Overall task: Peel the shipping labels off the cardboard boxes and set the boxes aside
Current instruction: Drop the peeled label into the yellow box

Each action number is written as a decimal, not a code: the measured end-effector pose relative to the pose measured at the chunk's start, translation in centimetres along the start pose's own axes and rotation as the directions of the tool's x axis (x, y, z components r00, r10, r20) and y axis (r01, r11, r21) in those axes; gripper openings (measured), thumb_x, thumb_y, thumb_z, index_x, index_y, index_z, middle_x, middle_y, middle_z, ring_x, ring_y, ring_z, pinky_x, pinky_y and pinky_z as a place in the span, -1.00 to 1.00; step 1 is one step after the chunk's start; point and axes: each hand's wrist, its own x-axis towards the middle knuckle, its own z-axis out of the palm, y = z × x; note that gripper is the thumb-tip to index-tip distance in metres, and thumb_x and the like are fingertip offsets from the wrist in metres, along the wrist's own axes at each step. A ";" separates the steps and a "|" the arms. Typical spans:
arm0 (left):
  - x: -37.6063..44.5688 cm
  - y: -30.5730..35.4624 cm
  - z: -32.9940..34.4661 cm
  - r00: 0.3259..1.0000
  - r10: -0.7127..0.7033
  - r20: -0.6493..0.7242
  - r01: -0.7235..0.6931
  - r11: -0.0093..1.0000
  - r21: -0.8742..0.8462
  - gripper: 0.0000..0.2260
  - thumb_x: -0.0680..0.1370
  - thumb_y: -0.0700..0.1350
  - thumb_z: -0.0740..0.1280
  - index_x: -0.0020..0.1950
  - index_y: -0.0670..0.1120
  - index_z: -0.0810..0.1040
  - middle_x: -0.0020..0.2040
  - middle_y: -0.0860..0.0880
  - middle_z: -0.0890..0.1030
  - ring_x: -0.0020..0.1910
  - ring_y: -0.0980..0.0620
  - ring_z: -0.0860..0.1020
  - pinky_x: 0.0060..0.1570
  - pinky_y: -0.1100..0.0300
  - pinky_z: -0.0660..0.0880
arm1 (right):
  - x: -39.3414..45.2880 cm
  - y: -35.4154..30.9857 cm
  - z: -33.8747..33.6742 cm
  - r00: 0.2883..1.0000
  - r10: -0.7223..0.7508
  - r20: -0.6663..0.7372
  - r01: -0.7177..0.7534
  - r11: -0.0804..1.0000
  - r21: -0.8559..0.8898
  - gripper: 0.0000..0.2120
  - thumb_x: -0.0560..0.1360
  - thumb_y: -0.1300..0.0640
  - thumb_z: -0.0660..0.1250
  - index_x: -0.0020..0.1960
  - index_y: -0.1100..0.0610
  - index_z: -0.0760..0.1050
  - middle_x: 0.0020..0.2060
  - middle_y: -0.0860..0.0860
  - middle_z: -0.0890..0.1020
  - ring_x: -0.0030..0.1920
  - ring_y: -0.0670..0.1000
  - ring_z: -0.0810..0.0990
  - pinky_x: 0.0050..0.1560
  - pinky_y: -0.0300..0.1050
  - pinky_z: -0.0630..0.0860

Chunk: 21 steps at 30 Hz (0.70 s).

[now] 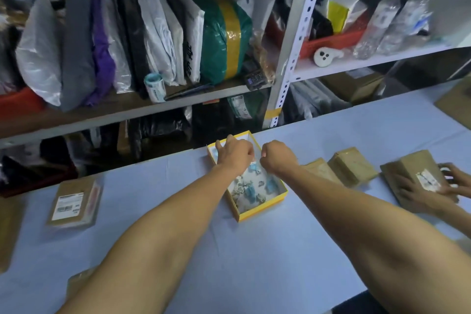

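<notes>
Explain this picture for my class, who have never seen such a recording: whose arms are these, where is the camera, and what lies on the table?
There is no machine. A person wears a camera on the head, looking down at their own arms. The left hand and right hand reach over a yellow tray of peeled label scraps; what they pinch is too blurred to tell. On the blue table lie a labelled box at left and brown boxes at right. Another person's hands handle a further box.

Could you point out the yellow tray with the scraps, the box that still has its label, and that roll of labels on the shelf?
yellow tray [262, 212]: head view, near rim.
labelled box [66, 205]: head view, on its white label.
label roll [156, 89]: head view, side of the roll.
</notes>
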 end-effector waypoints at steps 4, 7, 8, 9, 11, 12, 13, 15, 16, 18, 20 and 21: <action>1.0 0.2 0.2 1.000 -0.007 -0.004 0.007 1.000 0.029 -0.81 0.53 -0.06 0.40 -0.28 0.05 0.52 -0.05 -0.03 0.63 0.27 -0.07 0.35 0.44 -0.29 0.03 | 0.9 0.3 0.0 1.000 -0.019 0.001 0.019 1.000 -0.011 -0.82 0.50 0.17 0.26 0.04 0.17 0.57 0.05 0.12 0.55 0.05 0.14 0.53 0.00 -0.03 0.51; 1.4 0.3 0.1 1.000 0.006 -0.002 -0.006 1.000 0.004 -0.76 0.47 0.04 0.46 -0.33 0.03 0.50 -0.06 -0.06 0.60 0.24 -0.06 0.36 0.43 -0.25 0.05 | 1.3 0.5 0.1 1.000 -0.026 -0.006 0.026 0.999 -0.020 -0.81 0.52 0.13 0.28 0.06 0.17 0.58 0.06 0.11 0.55 0.07 0.13 0.53 0.01 -0.03 0.51; 1.4 0.4 0.1 1.000 0.015 -0.008 -0.015 1.000 0.003 -0.75 0.48 0.04 0.45 -0.33 0.03 0.50 -0.07 -0.06 0.60 0.23 -0.07 0.36 0.43 -0.26 0.04 | 1.4 0.5 0.1 1.000 -0.028 -0.013 0.028 0.999 -0.023 -0.81 0.52 0.11 0.29 0.06 0.16 0.58 0.06 0.11 0.55 0.07 0.13 0.53 0.02 -0.03 0.52; 1.4 0.5 0.0 1.000 0.024 -0.011 -0.024 1.000 0.006 -0.75 0.49 0.03 0.44 -0.33 0.02 0.50 -0.07 -0.07 0.59 0.23 -0.08 0.36 0.43 -0.28 0.03 | 1.4 0.4 0.1 0.999 -0.031 -0.021 0.030 0.999 -0.026 -0.81 0.52 0.11 0.29 0.07 0.16 0.58 0.05 0.10 0.56 0.07 0.12 0.54 0.03 -0.02 0.53; 1.5 0.7 -0.1 0.999 0.033 -0.009 -0.033 0.999 0.010 -0.82 0.53 -0.03 0.41 -0.26 -0.01 0.56 -0.03 -0.10 0.57 0.25 -0.09 0.35 0.44 -0.30 -0.02 | 1.5 0.4 0.2 0.999 -0.035 -0.027 0.034 0.999 -0.038 -0.80 0.51 0.12 0.28 0.08 0.15 0.58 0.05 0.10 0.56 0.07 0.13 0.54 0.03 -0.02 0.53; 1.5 0.7 -0.2 1.000 0.031 -0.003 -0.031 0.999 0.009 -0.88 0.55 -0.06 0.38 -0.19 -0.02 0.61 0.01 -0.12 0.55 0.27 -0.10 0.34 0.45 -0.31 -0.06 | 1.6 0.4 0.1 0.999 -0.037 -0.024 0.036 0.998 -0.044 -0.80 0.51 0.13 0.27 0.08 0.16 0.58 0.05 0.11 0.55 0.07 0.13 0.53 0.02 -0.03 0.52; 1.5 0.7 -0.2 1.000 0.026 0.006 -0.026 1.000 0.012 -0.90 0.56 -0.10 0.34 -0.12 -0.03 0.63 0.04 -0.14 0.52 0.28 -0.10 0.33 0.45 -0.31 -0.10 | 1.6 0.3 0.1 0.999 -0.039 -0.022 0.038 0.998 -0.049 -0.80 0.51 0.15 0.26 0.08 0.16 0.57 0.05 0.11 0.55 0.08 0.13 0.53 0.02 -0.03 0.51; 1.6 0.5 -0.1 0.999 0.034 0.016 -0.035 0.999 0.034 -0.87 0.59 -0.14 0.29 -0.06 0.00 0.63 0.05 -0.13 0.52 0.29 -0.10 0.34 0.43 -0.33 -0.14 | 1.7 0.3 0.1 0.999 -0.045 -0.027 0.044 0.997 -0.056 -0.81 0.51 0.17 0.26 0.07 0.16 0.57 0.05 0.10 0.55 0.07 0.13 0.53 0.01 -0.03 0.52; 1.6 0.5 -0.1 0.999 0.044 0.013 -0.044 0.998 0.037 -0.87 0.59 -0.15 0.28 -0.05 0.01 0.62 0.02 -0.13 0.54 0.29 -0.09 0.34 0.43 -0.33 -0.15 | 1.8 0.3 0.1 0.998 -0.048 -0.032 0.046 0.997 -0.058 -0.81 0.50 0.17 0.26 0.06 0.16 0.57 0.05 0.10 0.55 0.05 0.13 0.53 0.00 -0.02 0.53; 1.6 0.5 -0.1 0.999 0.054 0.001 -0.054 0.998 0.019 -0.90 0.58 -0.15 0.30 -0.07 0.02 0.57 -0.02 -0.10 0.56 0.27 -0.08 0.34 0.43 -0.34 -0.14 | 1.9 0.1 0.0 0.998 -0.050 -0.037 0.048 0.997 -0.059 -0.80 0.49 0.19 0.26 0.07 0.16 0.57 0.04 0.10 0.55 0.05 0.13 0.53 -0.01 -0.02 0.53; 1.5 0.6 -0.5 0.998 0.056 -0.001 -0.056 0.998 0.018 -0.92 0.55 -0.09 0.37 -0.13 0.04 0.54 -0.05 -0.06 0.58 0.26 -0.07 0.34 0.43 -0.34 -0.10 | 1.9 0.0 -0.1 0.998 -0.056 -0.036 0.053 0.996 -0.065 -0.80 0.49 0.19 0.26 0.08 0.16 0.57 0.05 0.11 0.54 0.06 0.13 0.53 0.00 -0.02 0.53; 1.5 0.7 -0.7 0.998 0.057 0.003 -0.057 0.998 0.027 -0.90 0.54 -0.06 0.40 -0.17 0.05 0.54 -0.07 -0.05 0.59 0.25 -0.07 0.34 0.43 -0.34 -0.07 | 2.0 0.0 -0.2 0.998 -0.057 -0.038 0.054 0.996 -0.067 -0.80 0.50 0.18 0.26 0.08 0.16 0.57 0.05 0.11 0.54 0.06 0.13 0.53 0.01 -0.02 0.53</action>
